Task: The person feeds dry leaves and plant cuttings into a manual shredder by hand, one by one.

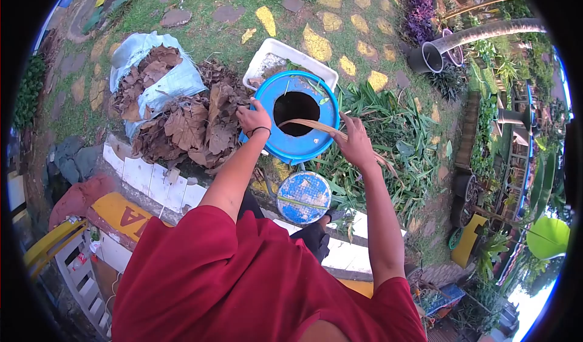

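A blue round drum (pixel 271 140) with a wide dark hole in its top stands in front of me. My left hand (pixel 254 117) grips the drum's left rim, its fingers partly hidden at the edge. At the right side, my right hand (pixel 353 140) pinches a long, dry, tan leaf (pixel 310 123). One end of the leaf reaches over the hole, while its other end trails below my hand. What lies inside the drum is too dark to make out.
Brown dry leaves (pixel 185 126) spill from a pale blue sack (pixel 191 78) at the left. Green cut leaves (pixel 388 154) heap at the right. A white tub (pixel 276 49) sits behind the drum, and a blue-and-white round lid (pixel 303 190) is nearer me.
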Motion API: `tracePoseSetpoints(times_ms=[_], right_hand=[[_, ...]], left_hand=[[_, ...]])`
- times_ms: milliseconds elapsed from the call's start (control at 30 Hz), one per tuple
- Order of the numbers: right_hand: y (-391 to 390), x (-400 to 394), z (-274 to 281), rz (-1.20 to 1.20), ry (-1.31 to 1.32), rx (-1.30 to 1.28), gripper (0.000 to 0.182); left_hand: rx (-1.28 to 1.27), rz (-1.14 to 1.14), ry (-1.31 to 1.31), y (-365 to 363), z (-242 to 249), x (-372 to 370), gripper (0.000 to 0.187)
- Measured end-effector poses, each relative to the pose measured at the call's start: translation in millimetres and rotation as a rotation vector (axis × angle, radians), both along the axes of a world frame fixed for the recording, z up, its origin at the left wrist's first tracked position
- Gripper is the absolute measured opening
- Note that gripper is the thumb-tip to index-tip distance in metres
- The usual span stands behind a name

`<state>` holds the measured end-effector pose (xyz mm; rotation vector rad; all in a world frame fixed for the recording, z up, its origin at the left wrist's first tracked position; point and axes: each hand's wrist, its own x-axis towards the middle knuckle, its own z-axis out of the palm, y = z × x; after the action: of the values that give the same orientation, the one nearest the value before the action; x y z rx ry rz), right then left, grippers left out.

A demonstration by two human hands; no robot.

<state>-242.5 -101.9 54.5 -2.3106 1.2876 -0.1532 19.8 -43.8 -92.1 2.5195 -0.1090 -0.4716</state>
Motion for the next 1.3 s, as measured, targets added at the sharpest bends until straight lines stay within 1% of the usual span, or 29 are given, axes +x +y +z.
tracePoseSetpoints(times_ms=[100, 133, 167, 233, 267, 300, 367, 400, 433, 500, 533, 567, 633, 667, 700, 767, 800, 900, 967, 1033, 1100, 1167, 1233, 1267, 1300], right_hand=[[22.3, -7.8, 12.7, 0.054, -0.047, -0.025, 0.064], [25.3, -13.2, 13.4, 0.024, 0.075, -0.036, 0.063], [26.5, -20.0, 12.6, 0.017, 0.076, -0.037, 0.063], [19.7, -27.8, 7.0, -0.015, -0.032, -0.101, 0.062], [17.2, -31.0, 2.5, -0.092, -0.104, 0.022, 0.059], [16.8, -29.4, 3.2, -0.09, -0.106, 0.029, 0.059], [14.1, -26.4, 4.0, -0.442, -0.292, 0.572, 0.057], [11.3, -34.0, -14.9, -0.432, -0.288, 0.627, 0.068], [10.9, -33.6, -23.3, -0.435, -0.287, 0.632, 0.068], [4.9, -31.4, -39.1, -0.785, -0.437, 0.819, 0.089], [0.2, -33.4, -54.1, -0.813, -0.453, 0.863, 0.102], [-7.7, -33.7, -69.2, -0.807, -0.454, 0.863, 0.102], [-14.6, -14.4, -73.6, -0.706, -0.344, 0.673, 0.1], [-11.1, -13.1, -71.9, -0.711, -0.385, 0.547, 0.089], [-4.9, -12.8, -71.1, -0.715, -0.377, 0.553, 0.089], [-1.9, -14.3, -63.6, -0.681, -0.424, 0.455, 0.082], [5.9, -14.3, -52.8, -0.697, -0.4, 0.472, 0.078], [44.7, -40.8, -67.7, -0.69, -0.29, 0.483, 0.073], [83.2, -65.5, -80.7, -0.622, -0.224, 0.511, 0.068], [129.7, -88.8, -85.0, -0.502, -0.013, 0.451, 0.065], [183.4, -120.2, -104.1, -0.43, 0.092, 0.463, 0.062], [227.3, -137.7, -102.0, -0.4, 0.168, 0.588, 0.062], [273.1, -160.5, -118.8, -0.408, 0.201, 0.648, 0.058], [284.9, -162.9, -117.7, -0.41, 0.198, 0.648, 0.058], [294.6, -164.6, -116.9, -0.431, 0.235, 0.719, 0.058]], left_hand=[[0.008, 0.011, -0.005, 1.2, -2.6, 1.5, 0.061], [0.014, 0.006, 0.007, 0.8, -1.8, 0.5, 0.061], [0.012, -0.001, 0.007, 1.2, -0.3, -1.6, 0.061], [-0.004, 0.007, 0.028, 0.3, 4.0, -0.3, 0.061], [-0.001, 0.013, 0.025, 0.2, 4.6, 0.7, 0.061], [0.015, -0.007, 0.025, 0.6, 5.7, 0.8, 0.062], [0.038, -0.027, 0.023, 0.8, 6.9, 1.3, 0.064], [0.048, -0.025, 0.02, 0.0, 8.5, 0.9, 0.064], [0.057, -0.025, 0.017, 0.3, 7.6, -0.2, 0.063], [0.038, -0.018, 0.021, -0.3, 6.1, -0.7, 0.063], [0.019, -0.007, 0.025, -0.1, 7.0, -0.2, 0.062], [0.016, -0.003, 0.022, -1.3, 7.8, -0.3, 0.062], [0.013, -0.036, 0.038, 2.0, 7.6, 1.2, 0.061], [0.034, -0.018, -0.006, 1.0, -2.7, 1.5, 0.062], [0.043, -0.018, 0.0, 4.1, -2.6, 1.7, 0.062], [0.056, -0.017, 0.014, 0.7, 1.1, 1.3, 0.062], [0.044, -0.015, 0.021, 0.8, 5.3, 0.3, 0.061], [0.039, -0.009, 0.034, 0.7, 6.7, 0.8, 0.06], [0.019, -0.001, 0.036, 0.5, 4.1, 1.7, 0.059], [0.005, -0.003, 0.037, 1.3, 2.2, 1.2, 0.058], [0.023, -0.005, 0.036, 0.7, 2.9, 1.5, 0.057], [0.01, -0.011, 0.032, 1.1, 5.5, 0.3, 0.056], [0.001, -0.019, 0.024, 2.3, 8.4, 1.0, 0.056], [0.015, -0.018, 0.042, 1.6, 9.6, 1.5, 0.057], [0.028, -0.018, 0.061, 1.1, 8.9, 1.4, 0.058]])
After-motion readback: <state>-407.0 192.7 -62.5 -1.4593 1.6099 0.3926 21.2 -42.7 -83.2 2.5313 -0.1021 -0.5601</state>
